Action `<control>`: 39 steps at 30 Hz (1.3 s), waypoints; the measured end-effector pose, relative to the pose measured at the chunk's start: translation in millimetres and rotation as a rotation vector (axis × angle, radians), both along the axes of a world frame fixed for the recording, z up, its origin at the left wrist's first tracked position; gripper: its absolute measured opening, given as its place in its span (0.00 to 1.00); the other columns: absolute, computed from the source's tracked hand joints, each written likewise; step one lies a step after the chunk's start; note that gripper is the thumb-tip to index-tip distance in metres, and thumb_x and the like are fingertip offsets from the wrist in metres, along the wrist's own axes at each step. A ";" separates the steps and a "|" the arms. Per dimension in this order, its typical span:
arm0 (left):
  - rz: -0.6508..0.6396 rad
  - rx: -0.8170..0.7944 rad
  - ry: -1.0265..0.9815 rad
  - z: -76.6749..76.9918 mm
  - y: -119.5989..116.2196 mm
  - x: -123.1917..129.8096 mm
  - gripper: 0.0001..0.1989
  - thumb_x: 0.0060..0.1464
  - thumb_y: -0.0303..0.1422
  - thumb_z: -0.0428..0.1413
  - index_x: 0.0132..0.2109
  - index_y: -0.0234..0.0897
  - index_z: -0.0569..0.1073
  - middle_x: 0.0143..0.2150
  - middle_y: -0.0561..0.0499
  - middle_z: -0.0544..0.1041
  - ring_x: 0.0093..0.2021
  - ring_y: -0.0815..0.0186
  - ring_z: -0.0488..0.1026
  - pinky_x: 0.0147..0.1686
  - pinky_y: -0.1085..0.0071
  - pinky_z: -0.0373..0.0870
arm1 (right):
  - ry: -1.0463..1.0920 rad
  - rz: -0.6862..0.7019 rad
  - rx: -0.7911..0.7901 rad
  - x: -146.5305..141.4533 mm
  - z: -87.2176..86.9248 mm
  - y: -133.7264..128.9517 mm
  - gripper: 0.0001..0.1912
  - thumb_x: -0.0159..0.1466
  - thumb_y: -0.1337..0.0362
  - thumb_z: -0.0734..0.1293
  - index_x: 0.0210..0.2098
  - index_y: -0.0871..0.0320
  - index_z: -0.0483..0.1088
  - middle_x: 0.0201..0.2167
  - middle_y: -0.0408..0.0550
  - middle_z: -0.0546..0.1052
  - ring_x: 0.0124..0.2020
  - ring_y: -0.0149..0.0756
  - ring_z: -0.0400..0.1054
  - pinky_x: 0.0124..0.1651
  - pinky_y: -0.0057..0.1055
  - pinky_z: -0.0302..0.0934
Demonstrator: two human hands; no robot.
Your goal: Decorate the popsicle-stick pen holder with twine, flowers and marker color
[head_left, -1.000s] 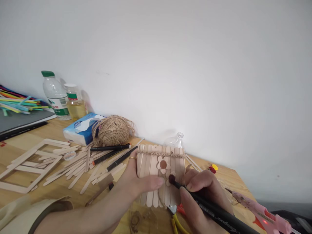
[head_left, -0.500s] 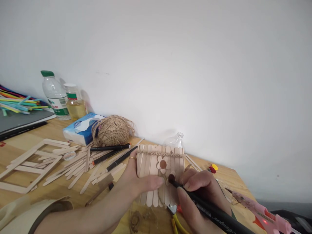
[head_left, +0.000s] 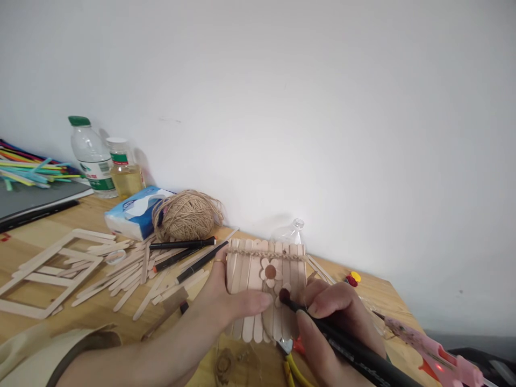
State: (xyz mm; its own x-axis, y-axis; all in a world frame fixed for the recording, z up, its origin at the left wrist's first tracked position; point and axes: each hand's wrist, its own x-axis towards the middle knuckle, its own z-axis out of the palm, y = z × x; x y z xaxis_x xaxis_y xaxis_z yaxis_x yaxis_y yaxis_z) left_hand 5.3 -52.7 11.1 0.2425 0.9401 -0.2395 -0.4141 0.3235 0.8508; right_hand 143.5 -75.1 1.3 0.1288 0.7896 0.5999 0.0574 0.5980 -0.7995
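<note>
Two hands meet at the stick panel (head_left: 253,274), our landmark here, held upright just above the wooden table (head_left: 397,309); our left hand (head_left: 236,301) is closed on its left side, thumb laid across the front, the fingers behind hidden from us; our right hand (head_left: 336,317), at the panel's right edge, is pinched around a black marker (head_left: 342,344) — its tip points at the dark centre of the lower flower (head_left: 284,294), though we cannot tell whether it touches.

Above and left of that flower, on the panel's front, we see an upper flower (head_left: 270,272) with a brown centre; a twine braid (head_left: 266,254) runs across the panel near its top. Behind the panel a clear bottle (head_left: 296,228) shows its neck; left of the panel we have loose sticks (head_left: 124,274), black pens (head_left: 183,244) and, farther left, a stick frame (head_left: 54,312); beyond the pens sit a twine ball (head_left: 189,215) and a tissue pack (head_left: 133,220). Below the panel yellow handles (head_left: 296,371) stick out; well to its right lies a pink glue gun (head_left: 427,344) — its small red light lit.
</note>
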 end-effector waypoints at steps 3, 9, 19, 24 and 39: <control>-0.005 -0.051 0.017 4.1 -0.1 0.1 0.49 0.34 0.32 0.66 0.61 0.35 0.49 0.47 0.39 0.76 0.49 0.48 0.73 0.44 0.59 0.71 | 0.012 -0.002 -0.004 0.7 0.6 0.2 0.10 0.62 0.64 0.66 0.28 0.53 0.59 0.21 0.37 0.61 0.22 0.29 0.55 0.26 0.29 0.50; 0.009 -0.062 0.003 4.9 -0.8 1.2 0.49 0.33 0.31 0.66 0.61 0.35 0.50 0.51 0.38 0.75 0.52 0.47 0.71 0.47 0.58 0.69 | 0.016 -0.031 -0.021 2.5 1.8 -0.5 0.11 0.61 0.62 0.66 0.27 0.53 0.58 0.21 0.37 0.59 0.21 0.29 0.53 0.23 0.28 0.46; 0.009 -0.050 0.011 4.6 0.3 -0.1 0.50 0.33 0.32 0.66 0.61 0.33 0.51 0.47 0.38 0.76 0.49 0.48 0.73 0.46 0.58 0.70 | 0.037 -0.033 0.002 -2.3 3.6 -0.9 0.12 0.62 0.62 0.66 0.27 0.53 0.57 0.20 0.36 0.57 0.22 0.29 0.51 0.24 0.29 0.45; -0.005 -0.046 0.019 6.3 -2.1 0.3 0.50 0.34 0.33 0.66 0.62 0.34 0.48 0.48 0.37 0.76 0.50 0.47 0.72 0.49 0.56 0.67 | 0.033 -0.031 0.006 2.4 1.0 0.9 0.11 0.62 0.64 0.66 0.27 0.53 0.58 0.20 0.37 0.59 0.21 0.29 0.50 0.23 0.28 0.43; -0.024 0.084 0.021 -15.4 31.1 -8.9 0.50 0.37 0.29 0.67 0.63 0.41 0.47 0.53 0.42 0.74 0.52 0.53 0.71 0.55 0.57 0.63 | 0.366 0.011 -0.116 32.5 16.9 18.1 0.09 0.53 0.69 0.67 0.21 0.56 0.62 0.16 0.36 0.56 0.21 0.27 0.49 0.22 0.22 0.47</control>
State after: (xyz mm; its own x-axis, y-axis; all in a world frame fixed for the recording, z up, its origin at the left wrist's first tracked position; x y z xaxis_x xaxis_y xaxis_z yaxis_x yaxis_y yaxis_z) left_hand -3.6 -21.6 -4.3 0.2610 0.9511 -0.1654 -0.3893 0.2604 0.8835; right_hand 176.0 -56.9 18.2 0.3088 0.8520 0.4228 -0.2504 0.5017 -0.8280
